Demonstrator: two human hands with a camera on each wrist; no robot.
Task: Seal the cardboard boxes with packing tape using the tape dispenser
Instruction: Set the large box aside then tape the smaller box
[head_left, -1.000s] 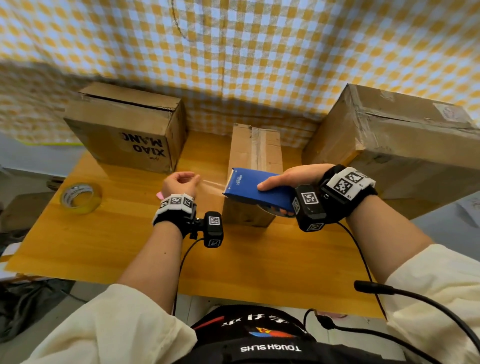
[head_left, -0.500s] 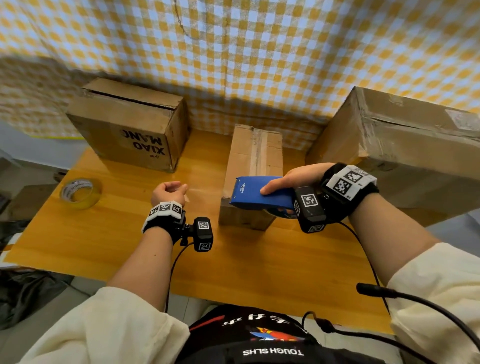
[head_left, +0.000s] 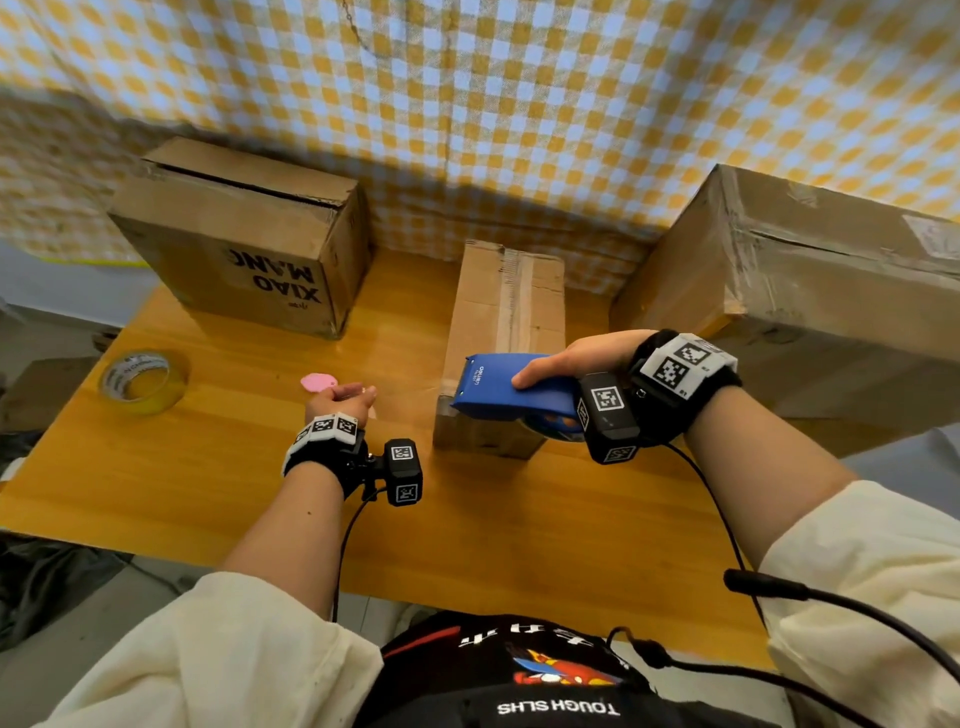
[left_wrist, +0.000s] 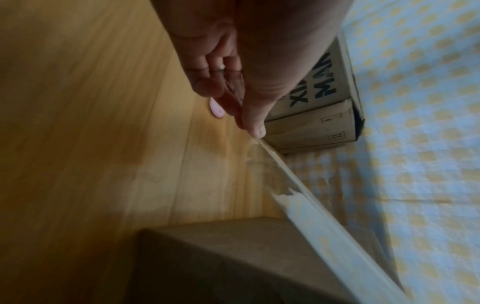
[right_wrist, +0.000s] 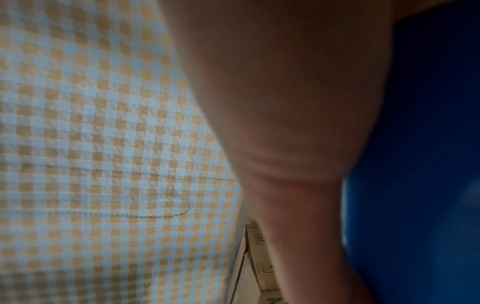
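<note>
A narrow cardboard box (head_left: 506, 312) lies in the middle of the wooden table (head_left: 467, 519), with old tape along its top seam. My right hand (head_left: 576, 358) grips the blue tape dispenser (head_left: 511, 389) over the box's near end. A clear strip of tape (left_wrist: 298, 191) stretches from the dispenser to the left. My left hand (head_left: 340, 400) pinches the strip's free end (left_wrist: 255, 133) between thumb and fingers, a little above the table. In the right wrist view only my thumb and the blue dispenser body (right_wrist: 428, 164) show.
A box printed XIAO MANG (head_left: 249, 244) stands at the back left and a large taped box (head_left: 810, 296) at the right. A spare tape roll (head_left: 143, 379) lies near the left edge, and a small pink object (head_left: 317, 383) sits just beyond my left hand. A checked cloth (head_left: 467, 104) hangs behind.
My left hand has drawn away to the left, pulling out a longer strip of tape. The dispenser has come down toward the box's near end.
</note>
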